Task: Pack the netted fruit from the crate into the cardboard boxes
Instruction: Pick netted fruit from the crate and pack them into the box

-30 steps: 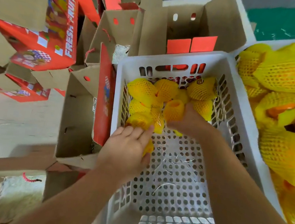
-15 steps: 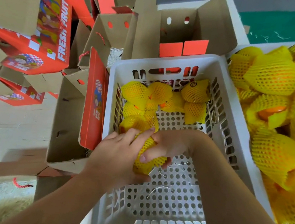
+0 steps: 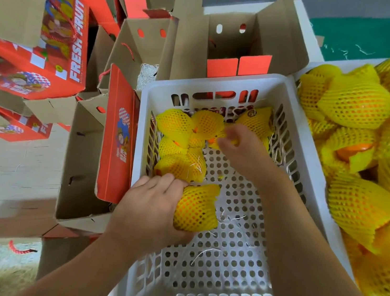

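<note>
The left hand point(image 3: 152, 209) grips an orange fruit in yellow foam netting point(image 3: 197, 207) just above the floor of the white perforated plastic crate point(image 3: 244, 255); the right hand point(image 3: 241, 147) reaches the heap of netted fruit point(image 3: 182, 143) at the crate's far end — fingers curled onto one; open brown-and-red cardboard boxes point(image 3: 86, 165) stand just beside the crate's left wall.

— Crate floor? Room to work?
— White crate point(image 3: 289, 126): near half bare perforated floor. Netted fruit point(image 3: 181, 146) bunched in the far-left corner.
— Left side?
— Open cardboard box point(image 3: 82, 157) just beside the crate wall, mouth open; its red flap point(image 3: 117, 137) stands upright between them.
— Right?
— Heaped fruit pile point(image 3: 364, 146) rising above the crate's right rim.
</note>
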The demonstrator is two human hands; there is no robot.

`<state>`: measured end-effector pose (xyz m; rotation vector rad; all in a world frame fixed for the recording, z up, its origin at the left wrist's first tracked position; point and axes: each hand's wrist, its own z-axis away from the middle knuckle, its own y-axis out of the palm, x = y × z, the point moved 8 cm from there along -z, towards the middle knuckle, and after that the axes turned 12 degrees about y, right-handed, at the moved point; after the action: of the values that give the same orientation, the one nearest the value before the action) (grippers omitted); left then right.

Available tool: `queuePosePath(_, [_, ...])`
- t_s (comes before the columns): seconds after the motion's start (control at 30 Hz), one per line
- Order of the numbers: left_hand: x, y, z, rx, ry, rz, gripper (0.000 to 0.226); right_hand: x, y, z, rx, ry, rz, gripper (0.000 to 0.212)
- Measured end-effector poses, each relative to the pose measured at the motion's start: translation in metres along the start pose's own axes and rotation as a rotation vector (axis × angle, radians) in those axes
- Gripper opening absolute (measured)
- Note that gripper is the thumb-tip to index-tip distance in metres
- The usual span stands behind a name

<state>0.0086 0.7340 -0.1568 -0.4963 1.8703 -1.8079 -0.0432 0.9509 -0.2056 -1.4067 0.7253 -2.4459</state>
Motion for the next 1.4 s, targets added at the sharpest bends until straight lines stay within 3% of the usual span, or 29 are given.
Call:
queuePosePath(0.07, [0.0, -0.004, 0.0, -0.021, -0.014, 0.019, 0.084, -0.008, -0.018, -0.011, -0.266, -0.013, 0.159, 0.06])
queuePosePath(0.23, [0.0, -0.005, -0.001, -0.038, -0.021, 0.064, 0.085, -0.033, -0.005, -0.036, -0.262, 0.154, 0.656, 0.094])
queuePosePath(0.33, [-0.001, -0.003, -0.001, -0.035, -0.002, 0.055, 0.087, -0.022, -0.015, -0.039, -0.525, 0.181, 0.804, 0.084])
queuePosePath(0.4, [-0.001, -0.004, -0.001, -0.048, -0.007, 0.047, 0.093, -0.018, -0.018, -0.04, -0.611, 0.16, 0.877, 0.075])
queuePosePath(0.63, [-0.003, -0.011, -0.002, -0.091, -0.01, 0.08, 0.102, -0.011, -0.026, -0.048, -0.585, 0.013, 0.878, 0.052])
queuePosePath(0.73, [-0.003, -0.015, -0.003, -0.122, -0.004, 0.11, 0.102, -0.003, -0.029, -0.028, -0.526, 0.026, 0.738, 0.072])
queuePosePath(0.8, [-0.001, -0.021, -0.001, -0.173, -0.019, 0.114, 0.101, 0.005, -0.032, -0.004, -0.492, 0.08, 0.575, 0.073])
queuePosePath(0.9, [0.004, -0.021, 0.006, -0.186, -0.082, 0.266, 0.103, 0.0, -0.025, 0.038, -0.275, 0.224, 0.159, 0.073])
queuePosePath(1.03, [-0.002, -0.03, 0.016, -0.242, -0.019, 0.423, 0.1, -0.005, -0.005, 0.109, -0.134, 0.314, -0.096, 0.102])
queuePosePath(1.1, [-0.004, -0.03, 0.027, -0.283, 0.005, 0.683, 0.097, -0.006, 0.01, 0.14, -0.136, 0.301, -0.228, 0.091])
queuePosePath(1.17, [-0.007, -0.031, 0.049, -0.4, 0.014, 0.988, 0.082, 0.0, 0.027, 0.169, -0.186, 0.249, -0.406, 0.066])
queuePosePath(1.23, [-0.007, -0.034, 0.076, -0.482, -0.039, 1.232, 0.07, 0.008, 0.052, 0.196, -0.216, 0.262, -0.624, 0.069])
queuePosePath(1.3, [0.002, -0.037, 0.1, -0.498, -0.146, 1.408, 0.07, 0.03, 0.076, 0.221, -0.267, 0.222, -0.753, 0.075])
queuePosePath(1.4, [0.035, -0.047, 0.131, -0.416, -0.3, 1.536, 0.075, 0.072, 0.107, 0.253, -0.37, 0.101, -0.795, 0.051])
